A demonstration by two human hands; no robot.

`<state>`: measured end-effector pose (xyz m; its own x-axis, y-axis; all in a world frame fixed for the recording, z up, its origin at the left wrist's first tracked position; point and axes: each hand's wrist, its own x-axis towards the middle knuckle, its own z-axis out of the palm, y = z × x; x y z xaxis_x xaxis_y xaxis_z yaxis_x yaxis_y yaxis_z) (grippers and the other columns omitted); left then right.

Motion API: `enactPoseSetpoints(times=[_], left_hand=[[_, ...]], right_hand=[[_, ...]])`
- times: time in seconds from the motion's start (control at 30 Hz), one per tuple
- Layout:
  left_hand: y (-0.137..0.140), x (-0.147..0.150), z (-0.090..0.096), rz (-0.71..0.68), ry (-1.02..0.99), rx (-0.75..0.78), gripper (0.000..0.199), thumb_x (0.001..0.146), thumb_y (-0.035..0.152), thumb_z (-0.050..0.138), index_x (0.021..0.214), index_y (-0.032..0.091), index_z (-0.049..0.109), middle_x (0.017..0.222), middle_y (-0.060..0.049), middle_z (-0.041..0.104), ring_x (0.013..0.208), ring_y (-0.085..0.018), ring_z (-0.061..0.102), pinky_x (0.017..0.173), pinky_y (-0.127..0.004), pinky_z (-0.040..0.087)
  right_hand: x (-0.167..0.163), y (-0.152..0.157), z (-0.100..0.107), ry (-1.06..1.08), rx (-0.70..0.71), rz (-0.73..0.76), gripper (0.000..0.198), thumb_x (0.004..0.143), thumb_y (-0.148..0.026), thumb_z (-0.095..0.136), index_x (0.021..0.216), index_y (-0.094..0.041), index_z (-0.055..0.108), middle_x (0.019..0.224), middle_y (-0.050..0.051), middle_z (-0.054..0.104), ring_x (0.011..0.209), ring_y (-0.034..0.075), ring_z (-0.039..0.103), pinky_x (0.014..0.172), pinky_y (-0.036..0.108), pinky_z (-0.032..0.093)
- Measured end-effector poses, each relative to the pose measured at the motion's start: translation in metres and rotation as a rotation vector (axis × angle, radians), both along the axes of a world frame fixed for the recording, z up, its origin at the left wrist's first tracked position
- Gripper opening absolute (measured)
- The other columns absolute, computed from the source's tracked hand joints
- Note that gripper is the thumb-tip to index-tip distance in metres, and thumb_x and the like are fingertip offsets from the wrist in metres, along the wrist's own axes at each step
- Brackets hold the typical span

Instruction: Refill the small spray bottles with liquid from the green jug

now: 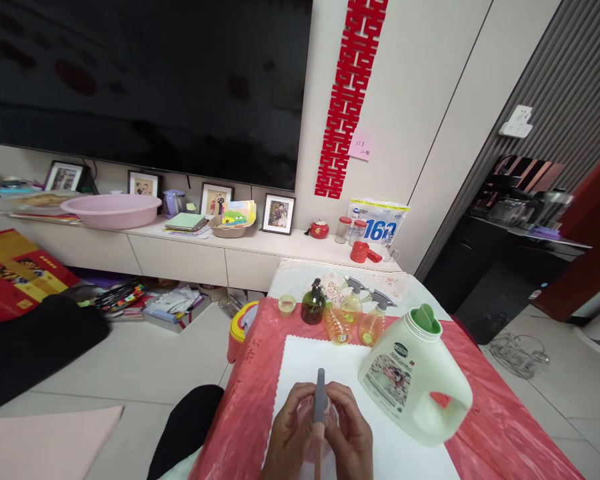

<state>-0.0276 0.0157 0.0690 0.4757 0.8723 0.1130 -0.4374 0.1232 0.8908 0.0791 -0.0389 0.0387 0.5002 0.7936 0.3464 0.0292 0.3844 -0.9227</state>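
Observation:
My left hand (pixel 291 433) and my right hand (pixel 351 432) are closed around a pinkish clear spray bottle (pixel 320 410) with a grey and pink spray head. Its lower part is mostly hidden by my fingers. To the right stands a large pale green detergent jug (pixel 425 380), uncapped, its green spout showing. Beyond my hands are a dark green pump bottle (pixel 313 305), an amber bottle (pixel 338 325) without a visible sprayer, and two spray bottles (pixel 351 308) with grey heads. A small pale green cap (pixel 287 305) lies left of them.
A white mat (pixel 300 353) covers part of the red tablecloth (pixel 250 393). Behind the table, a low cabinet (pixel 180 252) carries a pink basin (pixel 115 211), picture frames and jars. A red and yellow stool (pixel 237 333) stands beside the table's left edge.

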Motion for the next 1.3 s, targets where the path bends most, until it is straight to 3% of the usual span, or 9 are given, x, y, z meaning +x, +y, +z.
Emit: enactPoseSetpoints(times=[0.23,0.33,0.5,0.6,0.77,0.93,1.1,1.3], left_hand=[[0.001,0.0,-0.001,-0.041,0.009,-0.04,0.037,0.079,0.048,0.082,0.102,0.02,0.076,0.102,-0.01,0.074,0.094,-0.026,0.068,0.09,-0.037,0.056],[0.003,0.003,-0.007,-0.019,-0.017,-0.069,0.04,0.076,0.048,0.084,0.101,0.019,0.075,0.097,-0.009,0.075,0.089,-0.025,0.069,0.085,-0.037,0.057],[-0.001,0.008,-0.012,0.038,-0.027,-0.099,0.036,0.075,0.047,0.085,0.094,0.019,0.072,0.101,-0.009,0.074,0.093,-0.025,0.069,0.088,-0.037,0.055],[-0.006,0.009,-0.01,0.082,-0.025,-0.141,0.034,0.078,0.049,0.081,0.094,0.021,0.07,0.106,-0.009,0.073,0.097,-0.026,0.068,0.09,-0.038,0.055],[-0.001,-0.002,-0.003,0.037,0.144,0.002,0.034,0.081,0.052,0.076,0.098,0.023,0.071,0.107,-0.009,0.073,0.097,-0.026,0.067,0.092,-0.035,0.055],[0.009,-0.015,0.005,0.001,0.242,0.129,0.035,0.087,0.056,0.069,0.103,0.025,0.073,0.106,-0.009,0.075,0.092,-0.026,0.067,0.087,-0.033,0.056],[0.008,-0.014,0.007,-0.02,0.192,0.107,0.039,0.086,0.06,0.068,0.101,0.025,0.074,0.106,-0.01,0.076,0.092,-0.026,0.068,0.088,-0.035,0.057],[0.008,-0.008,0.001,-0.034,0.132,0.036,0.042,0.083,0.062,0.071,0.099,0.023,0.075,0.101,-0.01,0.076,0.093,-0.027,0.069,0.085,-0.035,0.057]], right_hand=[[0.016,0.005,-0.013,-0.065,0.064,0.091,0.025,0.105,-0.044,0.064,0.113,-0.022,0.072,0.113,0.007,0.058,0.109,0.019,0.058,0.096,0.023,0.049],[0.018,0.008,-0.008,-0.067,0.065,0.12,0.022,0.104,-0.042,0.067,0.112,-0.022,0.071,0.11,0.006,0.059,0.107,0.018,0.059,0.094,0.021,0.05],[0.007,0.002,0.009,0.034,-0.039,0.06,0.031,0.099,-0.05,0.073,0.106,-0.02,0.073,0.113,0.007,0.06,0.109,0.021,0.059,0.096,0.024,0.05],[0.006,0.001,0.004,0.057,-0.051,0.026,0.035,0.096,-0.052,0.076,0.109,-0.02,0.073,0.114,0.008,0.061,0.11,0.022,0.06,0.097,0.025,0.05],[0.014,0.008,-0.017,-0.025,0.074,0.061,0.032,0.096,-0.048,0.077,0.11,-0.02,0.073,0.109,0.008,0.062,0.105,0.023,0.061,0.093,0.027,0.052],[0.008,0.01,-0.01,-0.015,0.037,0.064,0.042,0.097,-0.056,0.075,0.123,-0.023,0.071,0.116,0.008,0.058,0.109,0.023,0.057,0.097,0.028,0.048],[0.002,0.009,-0.001,-0.078,0.048,0.057,0.039,0.101,-0.058,0.069,0.119,-0.025,0.073,0.114,0.007,0.057,0.108,0.022,0.056,0.097,0.028,0.047],[0.002,0.009,-0.007,-0.065,0.057,0.03,0.037,0.099,-0.056,0.073,0.118,-0.025,0.074,0.114,0.007,0.059,0.108,0.022,0.057,0.097,0.027,0.046]])
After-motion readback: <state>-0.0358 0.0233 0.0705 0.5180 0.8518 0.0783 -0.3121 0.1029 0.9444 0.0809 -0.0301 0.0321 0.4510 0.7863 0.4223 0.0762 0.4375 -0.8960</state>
